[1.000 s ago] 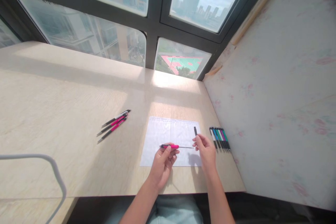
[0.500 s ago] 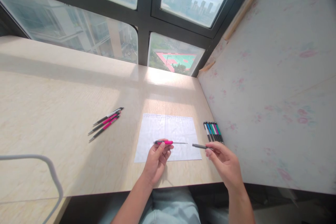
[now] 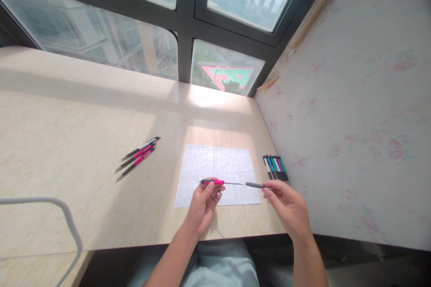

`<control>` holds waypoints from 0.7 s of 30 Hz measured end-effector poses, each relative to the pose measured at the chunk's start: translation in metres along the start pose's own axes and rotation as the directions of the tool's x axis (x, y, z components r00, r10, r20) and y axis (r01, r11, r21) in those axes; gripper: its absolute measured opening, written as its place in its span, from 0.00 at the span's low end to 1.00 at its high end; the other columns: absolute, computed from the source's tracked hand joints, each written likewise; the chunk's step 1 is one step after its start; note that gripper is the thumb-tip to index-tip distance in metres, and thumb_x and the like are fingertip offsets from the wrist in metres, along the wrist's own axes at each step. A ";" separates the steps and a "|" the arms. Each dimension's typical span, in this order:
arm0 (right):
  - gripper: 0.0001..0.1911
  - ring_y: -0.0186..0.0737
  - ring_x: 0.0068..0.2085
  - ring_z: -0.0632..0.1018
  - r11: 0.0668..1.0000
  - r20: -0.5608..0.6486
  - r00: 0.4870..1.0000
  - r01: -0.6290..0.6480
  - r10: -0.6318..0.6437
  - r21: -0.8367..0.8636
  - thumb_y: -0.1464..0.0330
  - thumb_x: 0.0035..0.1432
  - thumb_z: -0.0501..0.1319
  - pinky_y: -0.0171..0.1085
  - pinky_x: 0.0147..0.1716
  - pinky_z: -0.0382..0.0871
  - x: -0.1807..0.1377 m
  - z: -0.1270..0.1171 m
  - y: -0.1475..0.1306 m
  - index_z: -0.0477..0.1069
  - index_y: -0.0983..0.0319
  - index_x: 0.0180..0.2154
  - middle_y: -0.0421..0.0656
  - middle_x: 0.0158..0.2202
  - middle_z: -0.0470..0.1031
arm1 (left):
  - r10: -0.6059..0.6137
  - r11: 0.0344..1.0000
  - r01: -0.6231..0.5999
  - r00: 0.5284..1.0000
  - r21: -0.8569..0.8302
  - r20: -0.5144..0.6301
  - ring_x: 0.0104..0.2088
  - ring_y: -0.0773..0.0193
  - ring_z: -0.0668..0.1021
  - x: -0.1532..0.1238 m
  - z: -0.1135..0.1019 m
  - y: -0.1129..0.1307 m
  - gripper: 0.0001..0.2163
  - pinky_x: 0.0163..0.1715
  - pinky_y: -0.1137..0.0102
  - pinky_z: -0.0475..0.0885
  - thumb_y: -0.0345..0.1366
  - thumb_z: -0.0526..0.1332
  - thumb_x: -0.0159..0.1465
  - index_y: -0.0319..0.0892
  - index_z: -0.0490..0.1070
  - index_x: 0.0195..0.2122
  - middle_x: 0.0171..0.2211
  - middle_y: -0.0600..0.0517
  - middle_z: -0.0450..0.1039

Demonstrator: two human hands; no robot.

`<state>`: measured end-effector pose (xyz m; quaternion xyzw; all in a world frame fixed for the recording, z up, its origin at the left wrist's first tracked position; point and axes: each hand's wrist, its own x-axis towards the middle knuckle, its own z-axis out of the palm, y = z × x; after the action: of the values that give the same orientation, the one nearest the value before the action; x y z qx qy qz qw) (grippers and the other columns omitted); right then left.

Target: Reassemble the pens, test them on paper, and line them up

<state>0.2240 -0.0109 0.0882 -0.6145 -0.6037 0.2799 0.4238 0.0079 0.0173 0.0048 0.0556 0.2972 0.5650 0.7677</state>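
Note:
Between thumb and fingers, my left hand (image 3: 206,204) grips the pink pen barrel (image 3: 218,182), its thin refill (image 3: 235,183) sticking out to the right. My right hand (image 3: 288,202) pinches the dark grip section of the pen (image 3: 254,184) by its right end. The refill's tip meets the open left end of that grip section, or lies right at it; I cannot tell whether it is inside. Both pieces are held nearly in line above a white sheet of paper (image 3: 198,161).
Three pens (image 3: 136,159), pink and white with dark grips, lie at the left. A row of several coloured pens (image 3: 275,168) lies by the patterned wall (image 3: 353,121) at the right. A grey cable or tube (image 3: 67,219) curves over the desk's (image 3: 67,143) lower left. Windows stand behind.
The gap between refill and grip section has closed: the two parts have come together. Both hands keep their hold. The whole view has shifted slightly.

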 end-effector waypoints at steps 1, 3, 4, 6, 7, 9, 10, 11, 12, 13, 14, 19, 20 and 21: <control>0.08 0.40 0.32 0.76 1.000 -0.001 1.000 0.001 -0.001 0.001 0.64 0.58 0.63 0.37 0.32 0.73 0.000 -0.001 0.000 0.76 0.59 0.39 0.44 0.32 0.76 | 0.000 1.000 0.000 1.000 0.002 -0.002 0.34 0.67 0.80 0.000 0.000 0.000 0.10 0.31 0.78 0.73 0.33 0.70 0.55 0.38 0.75 0.37 0.34 0.49 0.79; 0.08 0.39 0.32 0.76 1.000 0.005 1.000 0.006 -0.006 0.002 0.64 0.58 0.63 0.37 0.32 0.73 0.001 -0.003 0.001 0.76 0.59 0.39 0.44 0.31 0.76 | -0.001 1.000 0.001 1.000 0.009 -0.001 0.34 0.67 0.80 0.000 0.000 0.000 0.10 0.31 0.78 0.73 0.34 0.70 0.55 0.38 0.75 0.36 0.34 0.48 0.79; 0.08 0.39 0.31 0.76 1.000 0.013 1.000 0.008 -0.008 -0.001 0.64 0.58 0.63 0.37 0.32 0.74 0.001 -0.002 0.001 0.76 0.59 0.39 0.44 0.32 0.76 | -0.001 1.000 0.001 1.000 0.015 0.004 0.34 0.67 0.80 0.000 0.001 0.001 0.10 0.31 0.78 0.73 0.34 0.70 0.55 0.38 0.75 0.36 0.34 0.48 0.79; 0.08 0.39 0.32 0.77 1.000 0.040 0.999 0.017 -0.016 -0.019 0.64 0.59 0.63 0.37 0.32 0.74 0.002 0.002 -0.001 0.76 0.59 0.38 0.45 0.34 0.77 | -0.007 0.999 0.006 1.000 0.035 0.022 0.34 0.67 0.80 -0.001 0.001 0.000 0.10 0.31 0.78 0.72 0.34 0.70 0.56 0.38 0.75 0.37 0.34 0.48 0.79; 0.08 0.40 0.33 0.78 0.999 0.060 0.998 0.024 -0.022 -0.034 0.64 0.59 0.62 0.37 0.33 0.74 0.002 0.005 -0.002 0.76 0.59 0.38 0.45 0.35 0.77 | -0.012 0.999 0.010 0.999 0.050 0.032 0.34 0.67 0.80 -0.002 0.002 0.000 0.10 0.31 0.77 0.72 0.35 0.69 0.56 0.38 0.75 0.37 0.34 0.48 0.79; 0.07 0.40 0.35 0.78 0.997 0.112 0.993 0.045 -0.037 -0.063 0.64 0.59 0.62 0.37 0.34 0.74 0.002 0.013 -0.006 0.76 0.59 0.38 0.45 0.36 0.78 | -0.031 0.996 0.026 0.998 0.088 0.048 0.34 0.67 0.79 -0.004 0.003 0.000 0.10 0.32 0.77 0.72 0.35 0.69 0.56 0.38 0.75 0.37 0.35 0.48 0.79; 0.07 0.40 0.35 0.79 0.996 0.139 0.989 0.057 -0.047 -0.072 0.64 0.60 0.61 0.36 0.34 0.74 0.002 0.018 -0.008 0.76 0.59 0.37 0.45 0.36 0.78 | -0.043 0.994 0.037 0.998 0.106 0.051 0.34 0.67 0.79 -0.005 0.003 0.000 0.11 0.32 0.76 0.72 0.36 0.69 0.56 0.38 0.75 0.37 0.34 0.48 0.79; 0.07 0.40 0.35 0.79 0.995 0.162 0.985 0.070 -0.057 -0.075 0.64 0.60 0.61 0.36 0.34 0.74 0.003 0.022 -0.010 0.76 0.59 0.37 0.45 0.36 0.78 | -0.053 0.992 0.047 0.997 0.117 0.050 0.33 0.67 0.79 -0.005 0.004 0.000 0.11 0.32 0.76 0.72 0.36 0.70 0.56 0.38 0.75 0.37 0.34 0.48 0.79; 0.08 0.40 0.34 0.78 0.994 0.181 0.981 0.081 -0.066 -0.075 0.64 0.60 0.60 0.36 0.34 0.74 0.003 0.027 -0.012 0.76 0.59 0.37 0.44 0.35 0.78 | -0.060 0.991 0.054 0.997 0.121 0.045 0.33 0.67 0.79 -0.006 0.005 0.000 0.11 0.32 0.76 0.72 0.36 0.70 0.56 0.38 0.74 0.37 0.34 0.48 0.78; 0.08 0.39 0.34 0.78 0.993 0.192 0.979 0.089 -0.073 -0.074 0.64 0.61 0.60 0.36 0.33 0.74 0.003 0.030 -0.013 0.76 0.59 0.37 0.44 0.34 0.78 | -0.061 0.991 0.056 0.997 0.119 0.037 0.32 0.67 0.79 -0.006 0.005 0.000 0.11 0.32 0.76 0.72 0.36 0.70 0.55 0.38 0.74 0.37 0.33 0.48 0.78; 0.08 0.39 0.33 0.78 0.993 0.195 0.978 0.093 -0.077 -0.073 0.64 0.61 0.60 0.36 0.33 0.74 0.003 0.033 -0.014 0.76 0.59 0.37 0.44 0.34 0.78 | -0.058 0.992 0.055 0.998 0.114 0.029 0.32 0.68 0.79 -0.006 0.005 0.000 0.11 0.32 0.76 0.72 0.37 0.70 0.55 0.38 0.74 0.37 0.33 0.49 0.78; 0.10 0.40 0.32 0.79 0.993 0.169 0.983 0.086 -0.072 -0.077 0.62 0.61 0.60 0.38 0.33 0.75 0.004 0.035 -0.011 0.76 0.60 0.38 0.46 0.34 0.79 | -0.063 0.992 0.058 0.997 0.116 0.043 0.33 0.67 0.79 -0.006 0.005 0.000 0.12 0.32 0.77 0.71 0.36 0.71 0.54 0.38 0.75 0.37 0.33 0.49 0.78; 0.10 0.40 0.32 0.79 0.993 0.173 0.982 0.086 -0.071 -0.078 0.62 0.61 0.60 0.38 0.32 0.75 0.005 0.033 -0.010 0.77 0.60 0.37 0.46 0.34 0.79 | -0.065 0.991 0.059 0.997 0.118 0.049 0.33 0.67 0.79 -0.006 0.005 0.000 0.12 0.32 0.76 0.71 0.36 0.71 0.54 0.38 0.75 0.37 0.33 0.49 0.78; 0.11 0.40 0.31 0.79 0.993 0.175 0.982 0.086 -0.072 -0.079 0.61 0.61 0.60 0.38 0.32 0.75 0.004 0.032 -0.009 0.77 0.60 0.37 0.46 0.34 0.79 | -0.063 0.991 0.056 0.997 0.121 0.054 0.33 0.67 0.79 -0.006 0.005 0.000 0.12 0.32 0.76 0.71 0.36 0.71 0.54 0.38 0.75 0.37 0.33 0.49 0.78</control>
<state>0.1922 -0.0013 0.0809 -0.5814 -0.6734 0.2884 0.3541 0.0094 0.0130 0.0108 0.1090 0.3097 0.5211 0.7878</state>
